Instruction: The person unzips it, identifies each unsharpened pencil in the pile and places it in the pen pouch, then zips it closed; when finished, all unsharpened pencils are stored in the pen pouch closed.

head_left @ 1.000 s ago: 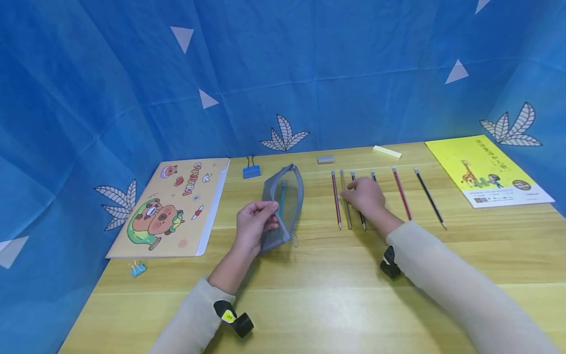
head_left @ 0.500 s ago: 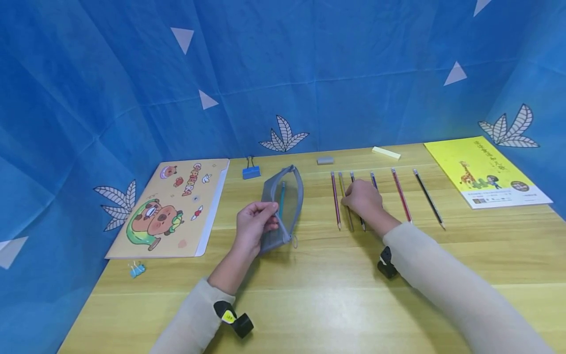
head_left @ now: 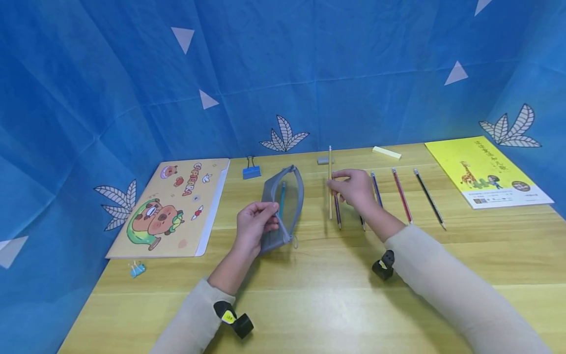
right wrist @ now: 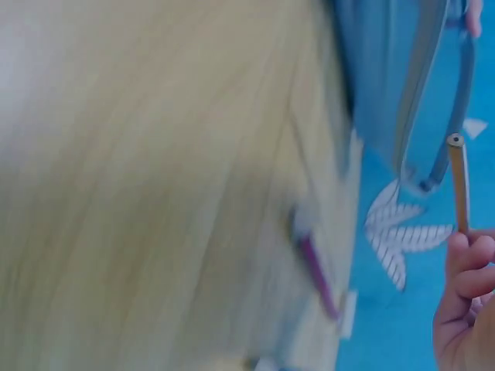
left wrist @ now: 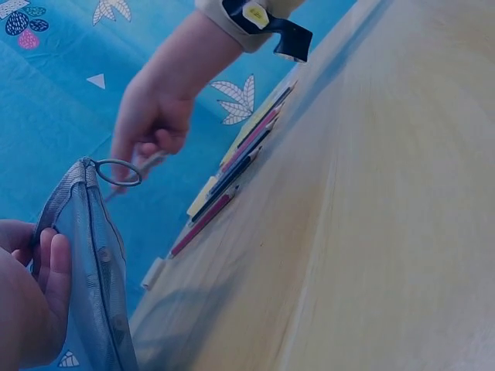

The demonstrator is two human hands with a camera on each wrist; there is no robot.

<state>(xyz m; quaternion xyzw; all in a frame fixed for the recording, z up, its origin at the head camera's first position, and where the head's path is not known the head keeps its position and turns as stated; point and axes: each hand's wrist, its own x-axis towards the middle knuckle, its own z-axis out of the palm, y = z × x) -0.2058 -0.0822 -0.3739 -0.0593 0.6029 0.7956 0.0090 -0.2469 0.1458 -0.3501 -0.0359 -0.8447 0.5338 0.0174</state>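
Note:
My left hand (head_left: 255, 223) pinches the edge of a grey mesh zip pencil case (head_left: 270, 241), which stands on the table with its mouth unzipped. A teal pencil (head_left: 282, 196) shows inside it. To the right, my right hand (head_left: 355, 189) pinches a yellow pencil (head_left: 330, 201) between thumb and fingers, held upright above the table. In the right wrist view the flat end of this pencil (right wrist: 460, 185) points toward the case. Beneath and beside the right hand lie a maroon pencil (head_left: 338, 216), a dark pencil (head_left: 362, 223) partly hidden by the hand, and a blue pencil (head_left: 376, 187).
Farther right are a red pencil (head_left: 401, 195) and a black pencil (head_left: 429, 198), then a yellow booklet (head_left: 486, 172). A grey eraser (head_left: 324, 161) and a pale yellow stick (head_left: 387, 152) lie behind. Leftward are a capybara folder (head_left: 177, 206) and blue binder clips (head_left: 251, 171).
My right hand has lifted the yellow pencil from the row and moved it left toward the case, tilting it upright. The left hand and the pencil case have stayed in place.

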